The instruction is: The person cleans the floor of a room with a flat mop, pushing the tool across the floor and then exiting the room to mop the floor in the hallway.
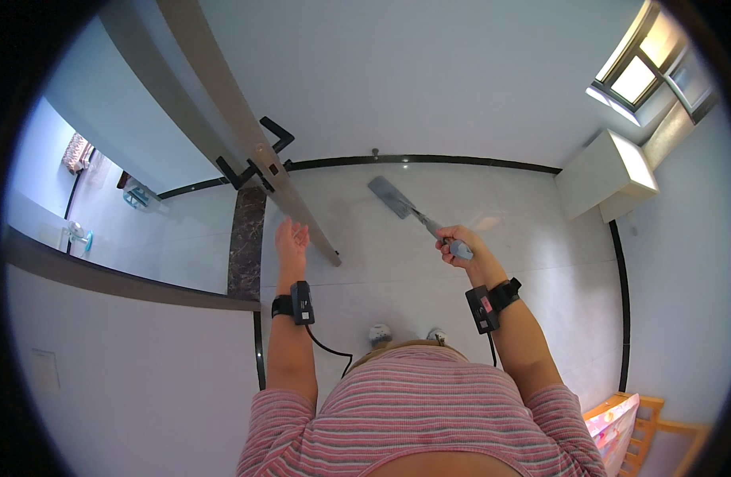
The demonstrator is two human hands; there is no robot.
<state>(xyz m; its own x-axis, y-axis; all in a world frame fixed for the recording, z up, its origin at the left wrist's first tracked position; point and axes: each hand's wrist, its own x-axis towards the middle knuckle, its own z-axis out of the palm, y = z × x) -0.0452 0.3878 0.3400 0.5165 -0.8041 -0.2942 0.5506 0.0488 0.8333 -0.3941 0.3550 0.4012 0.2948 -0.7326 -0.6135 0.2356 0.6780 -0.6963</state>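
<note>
My right hand (458,245) is wrapped round the handle of a grey flat-headed duster (391,197). Its long, flat head points forward and left, above the pale tiled floor. Nothing shows in my left hand (292,236), which hangs palm up with its fingers loosely curled and apart. Beside that hand, on its right, is the edge of a standing-open door (302,222) with black lever handles (277,135). I cannot tell whether the hand touches the door. Each wrist carries a strapped black box with a cable.
A dark marble threshold (246,238) leads left into another room, where a small blue stool (135,195) stands. A door stop (375,152) sits by the far wall's black skirting. At the right are a white cabinet (592,176), an open window (636,75) and a wooden frame (643,413).
</note>
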